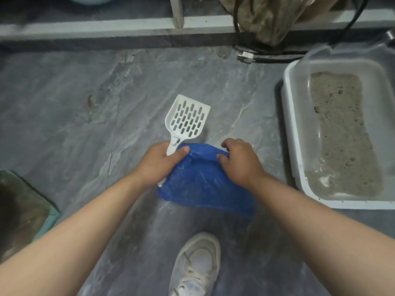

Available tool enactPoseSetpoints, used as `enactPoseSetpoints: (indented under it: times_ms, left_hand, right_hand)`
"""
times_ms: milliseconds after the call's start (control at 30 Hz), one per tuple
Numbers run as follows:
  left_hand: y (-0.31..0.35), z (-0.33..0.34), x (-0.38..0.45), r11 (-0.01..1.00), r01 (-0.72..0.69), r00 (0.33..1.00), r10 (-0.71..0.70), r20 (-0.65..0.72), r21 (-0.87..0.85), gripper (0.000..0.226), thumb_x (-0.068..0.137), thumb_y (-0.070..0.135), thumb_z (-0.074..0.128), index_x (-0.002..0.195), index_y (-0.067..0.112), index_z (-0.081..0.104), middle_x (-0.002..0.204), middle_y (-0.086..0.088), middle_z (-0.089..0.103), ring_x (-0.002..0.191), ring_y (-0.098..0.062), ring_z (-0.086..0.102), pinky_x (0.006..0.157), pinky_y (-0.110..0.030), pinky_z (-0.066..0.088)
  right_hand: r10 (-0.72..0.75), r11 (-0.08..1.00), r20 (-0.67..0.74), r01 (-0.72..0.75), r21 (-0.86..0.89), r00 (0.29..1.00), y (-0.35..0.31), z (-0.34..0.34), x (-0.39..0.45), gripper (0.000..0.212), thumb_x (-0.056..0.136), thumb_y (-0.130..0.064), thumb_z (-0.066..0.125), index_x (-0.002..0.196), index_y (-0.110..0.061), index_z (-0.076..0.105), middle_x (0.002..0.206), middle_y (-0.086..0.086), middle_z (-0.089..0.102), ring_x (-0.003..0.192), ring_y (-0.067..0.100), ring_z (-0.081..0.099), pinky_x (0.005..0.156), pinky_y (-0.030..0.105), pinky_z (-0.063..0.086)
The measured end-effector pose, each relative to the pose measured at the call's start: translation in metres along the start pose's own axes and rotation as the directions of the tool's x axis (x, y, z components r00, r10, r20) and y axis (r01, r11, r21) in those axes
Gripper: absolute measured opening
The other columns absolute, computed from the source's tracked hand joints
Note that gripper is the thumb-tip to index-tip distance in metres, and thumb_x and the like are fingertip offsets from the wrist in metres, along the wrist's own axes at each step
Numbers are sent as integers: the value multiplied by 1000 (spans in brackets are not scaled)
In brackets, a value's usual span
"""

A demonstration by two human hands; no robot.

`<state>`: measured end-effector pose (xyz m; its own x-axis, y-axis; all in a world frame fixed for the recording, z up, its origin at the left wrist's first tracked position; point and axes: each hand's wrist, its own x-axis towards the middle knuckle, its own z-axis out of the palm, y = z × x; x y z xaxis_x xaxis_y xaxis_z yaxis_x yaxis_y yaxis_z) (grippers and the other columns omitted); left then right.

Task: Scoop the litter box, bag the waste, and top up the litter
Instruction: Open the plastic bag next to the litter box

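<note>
A blue plastic bag [203, 184] hangs between my two hands above the grey floor. My left hand [162, 161] grips the handle of a white slotted litter scoop [187, 119] and pinches the bag's left top edge with the thumb. The scoop's empty head points away from me. My right hand [239, 161] grips the bag's right top edge with curled fingers. A white litter box [292, 129] with a clear rim guard sits on the floor at the right, holding grey-brown litter [339, 133].
A white sneaker [196, 263] stands on the floor below the bag. Black cables [267, 54] and a crumpled brownish sack [273, 18] lie by the white ledge at the back. A green-edged mat [23, 208] sits at the left edge.
</note>
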<state>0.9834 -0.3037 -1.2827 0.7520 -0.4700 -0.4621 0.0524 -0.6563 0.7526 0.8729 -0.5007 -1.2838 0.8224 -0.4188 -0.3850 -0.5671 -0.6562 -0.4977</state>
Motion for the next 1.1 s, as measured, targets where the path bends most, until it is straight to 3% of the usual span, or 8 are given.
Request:
enactPoseSetpoints:
  times_ms: [200, 300, 400, 500, 667, 767, 967, 1100]
  left_hand:
    - [-9, -12, -6, 998, 31, 1000, -31, -4, 51, 76, 79, 88, 45, 101, 20, 72, 97, 0, 77, 97, -24, 73, 93, -52, 55]
    - [-12, -16, -7, 985, -8, 993, 29, -118, 173, 70, 91, 77, 37, 92, 15, 70, 96, -3, 72, 98, -25, 67, 94, -47, 51]
    - [3, -17, -19, 994, -36, 979, 56, -195, 104, 56, 91, 77, 33, 87, 33, 68, 101, 0, 68, 109, -31, 61, 103, -54, 45]
    - [34, -4, -32, 997, -74, 983, 67, -169, -34, 45, 90, 75, 33, 81, 45, 66, 101, -1, 65, 109, -30, 59, 107, -53, 42]
    - [78, 32, -51, 981, -147, 989, 149, 10, -130, 48, 97, 64, 35, 82, 25, 59, 93, 0, 63, 87, -15, 61, 86, -37, 51]
    - [83, 41, -60, 954, -81, 987, 118, 112, -287, 42, 104, 52, 40, 91, 17, 59, 84, -7, 66, 74, -12, 64, 69, -31, 54]
    - [56, 36, -56, 920, -48, 978, 123, 171, -389, 47, 80, 59, 63, 103, 18, 60, 91, -1, 68, 78, -11, 64, 78, -31, 49]
    - [27, 32, -51, 941, -122, 967, 184, 176, -316, 75, 59, 37, 83, 126, 20, 55, 130, 3, 63, 123, -5, 59, 104, -24, 47]
  right_hand:
    - [-4, 991, -132, 22, 134, 991, -8, -10, -28, 43, 91, -26, 63, 131, -13, 55, 129, 8, 55, 124, 28, 44, 105, 40, 40]
    - [6, 974, -189, 37, 224, 982, -9, -10, -39, 32, 92, -26, 62, 122, -14, 59, 121, 3, 58, 118, 23, 47, 103, 36, 41]
    - [39, 933, -230, 47, 357, 972, -16, -9, -53, 17, 90, -22, 63, 106, -16, 63, 99, -3, 60, 95, 15, 56, 86, 28, 45]
    - [84, 776, -42, -39, 630, 996, -31, -6, -71, 15, 87, -19, 68, 101, -23, 63, 80, -7, 61, 66, 4, 55, 71, 20, 46]
    - [-57, 468, 204, -154, 870, 977, -48, -1, -83, 31, 85, -5, 66, 111, -20, 59, 95, -2, 73, 85, 7, 70, 76, 23, 52]
    - [-34, 443, 194, -159, 882, 980, -48, -6, -81, 38, 81, -3, 58, 114, -20, 59, 92, 2, 76, 88, 17, 74, 81, 36, 58]
    - [12, 461, 248, -225, 858, 969, -41, -17, -79, 22, 87, 7, 52, 91, -11, 63, 87, 16, 75, 80, 26, 71, 74, 41, 56]
    - [81, 367, 274, -284, 886, 958, -33, -17, -74, 12, 89, 4, 50, 95, -6, 55, 89, 19, 68, 69, 28, 66, 70, 45, 55]
